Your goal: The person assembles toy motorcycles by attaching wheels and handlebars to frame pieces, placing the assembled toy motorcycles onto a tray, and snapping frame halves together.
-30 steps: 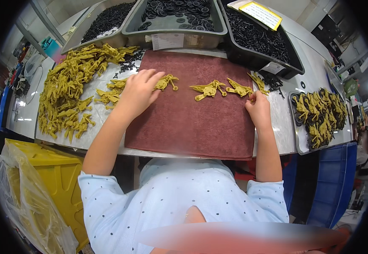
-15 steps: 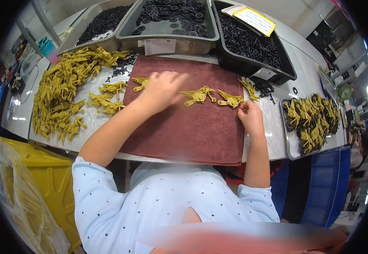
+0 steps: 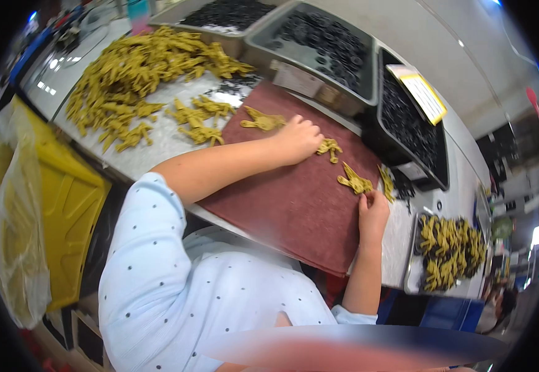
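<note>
Several yellow plastic parts with long pointed ends lie in a row on a dark red cloth [image 3: 269,204]. My left hand [image 3: 297,141] is closed over the middle part [image 3: 330,149], with its fingers curled down. It covers that part's left side and hides whatever is under the fingertips. At the left of the cloth lies another yellow part [image 3: 262,119]. My right hand [image 3: 373,212] is pinched at the lower end of the right-hand yellow part [image 3: 355,181]. Anything small in that pinch is hidden. One more yellow part [image 3: 386,183] rests at the cloth's right edge.
A large yellow heap [image 3: 127,74] and a smaller group [image 3: 200,118] lie left. Along the back stand a grey bin of black wheels [image 3: 373,93] and a black bin of small black pieces [image 3: 444,177]. A tray [image 3: 413,273] of yellow parts with black wheels stands right.
My left hand has moved right, from between the left and middle parts to over the middle one. My right hand stays at the right-hand part. The whole view has turned and tilted.
</note>
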The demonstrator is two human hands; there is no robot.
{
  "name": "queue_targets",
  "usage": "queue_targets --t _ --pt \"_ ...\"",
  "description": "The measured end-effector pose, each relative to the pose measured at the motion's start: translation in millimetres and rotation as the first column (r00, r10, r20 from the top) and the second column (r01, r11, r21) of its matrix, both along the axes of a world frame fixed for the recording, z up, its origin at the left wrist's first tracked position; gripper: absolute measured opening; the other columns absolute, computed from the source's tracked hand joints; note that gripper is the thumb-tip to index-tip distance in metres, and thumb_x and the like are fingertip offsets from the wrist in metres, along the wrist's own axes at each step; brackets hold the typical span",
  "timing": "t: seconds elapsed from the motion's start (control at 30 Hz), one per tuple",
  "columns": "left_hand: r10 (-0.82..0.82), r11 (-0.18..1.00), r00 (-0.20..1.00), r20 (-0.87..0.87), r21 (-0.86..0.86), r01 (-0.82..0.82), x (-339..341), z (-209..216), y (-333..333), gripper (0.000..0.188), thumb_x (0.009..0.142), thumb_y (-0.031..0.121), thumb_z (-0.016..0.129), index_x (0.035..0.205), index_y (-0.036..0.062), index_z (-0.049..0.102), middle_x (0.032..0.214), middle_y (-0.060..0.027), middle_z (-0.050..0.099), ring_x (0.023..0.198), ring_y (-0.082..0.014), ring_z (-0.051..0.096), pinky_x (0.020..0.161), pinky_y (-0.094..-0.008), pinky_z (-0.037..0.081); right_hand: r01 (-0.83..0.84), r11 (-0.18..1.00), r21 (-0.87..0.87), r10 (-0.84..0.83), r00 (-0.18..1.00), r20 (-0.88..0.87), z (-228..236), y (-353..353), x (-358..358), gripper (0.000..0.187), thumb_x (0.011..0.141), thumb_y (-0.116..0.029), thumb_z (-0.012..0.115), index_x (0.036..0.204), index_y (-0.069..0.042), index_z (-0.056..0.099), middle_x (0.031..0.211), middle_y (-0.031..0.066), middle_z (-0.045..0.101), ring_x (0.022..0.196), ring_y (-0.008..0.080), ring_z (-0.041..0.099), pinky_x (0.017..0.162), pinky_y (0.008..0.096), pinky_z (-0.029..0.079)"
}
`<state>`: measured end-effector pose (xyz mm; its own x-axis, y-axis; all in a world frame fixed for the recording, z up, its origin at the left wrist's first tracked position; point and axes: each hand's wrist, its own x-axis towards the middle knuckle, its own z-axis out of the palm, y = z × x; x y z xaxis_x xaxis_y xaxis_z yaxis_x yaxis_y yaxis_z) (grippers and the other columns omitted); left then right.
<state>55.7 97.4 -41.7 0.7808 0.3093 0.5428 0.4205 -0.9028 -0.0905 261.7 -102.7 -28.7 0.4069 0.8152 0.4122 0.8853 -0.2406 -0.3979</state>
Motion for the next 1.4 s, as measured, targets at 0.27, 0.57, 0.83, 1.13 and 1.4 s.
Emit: queue_targets --t 0.27,0.57,0.83,1.13,1.4 --pt "0.001 0.998 0.996 0.093 0.056 -0.006 -34 24 -21 0.032 0.074 0.02 0.067 0.104 0.0098 0.063 0.105 -0.0073 0.062 0.104 -0.024 0.058 0.088 -0.0403 0.042 -0.073 0.996 0.056 0.073 0.997 0.0 -2 0 3 0.012 0.082 -0.001 0.064 0.093 -0.001 0.062 0.089 0.0162 0.061 0.088 0.0339 0.06 0.077 0.0399 0.048" --pt "0.685 0.721 0.728 0.004 -0.149 -0.677 -225 59 -34 0.036 0.074 0.007 0.067 0.11 0.0092 0.063 0.109 -0.0089 0.062 0.101 -0.0298 0.058 0.081 -0.0433 0.047 -0.025 0.995 0.101 0.03 0.998 -0.047 12 -3 -3 0.016 0.086 -0.005 0.064 0.101 0.0 0.063 0.094 0.0128 0.063 0.083 0.025 0.062 0.076 0.0358 0.049" --pt "0.822 0.393 0.513 -0.248 -0.404 -0.826 -302 54 -52 0.048 0.075 0.019 0.076 0.12 0.0075 0.063 0.109 -0.0141 0.065 0.106 -0.0337 0.057 0.092 -0.0422 0.047 -0.084 0.987 0.14 0.09 0.995 -0.04 23 -3 -12 0.014 0.088 -0.005 0.063 0.1 -0.001 0.065 0.091 0.0095 0.064 0.078 0.0205 0.061 0.072 0.0323 0.048" --pt "0.589 0.741 0.77 0.246 -0.545 -0.393 -231 65 -68 0.042 0.075 0.009 0.072 0.117 0.0052 0.065 0.101 -0.0127 0.068 0.092 -0.0285 0.062 0.084 -0.0375 0.049 -0.335 0.881 0.334 0.355 0.935 0.001 74 -29 -79 0.013 0.086 0.0 0.065 0.099 0.001 0.065 0.095 0.0106 0.066 0.087 0.0195 0.063 0.079 0.0298 0.049" --pt "0.153 0.536 0.855 0.496 -0.768 0.35 -105 79 -129 0.05 0.072 -0.001 0.072 0.12 0.0077 0.064 0.099 -0.0098 0.067 0.082 -0.0165 0.064 0.071 -0.0287 0.053 -0.622 0.696 0.359 0.66 0.751 0.019 71 -22 -136 0.031 0.075 -0.001 0.074 0.104 -0.005 0.066 0.093 0.0079 0.064 0.082 0.0256 0.062 0.07 0.0347 0.05"
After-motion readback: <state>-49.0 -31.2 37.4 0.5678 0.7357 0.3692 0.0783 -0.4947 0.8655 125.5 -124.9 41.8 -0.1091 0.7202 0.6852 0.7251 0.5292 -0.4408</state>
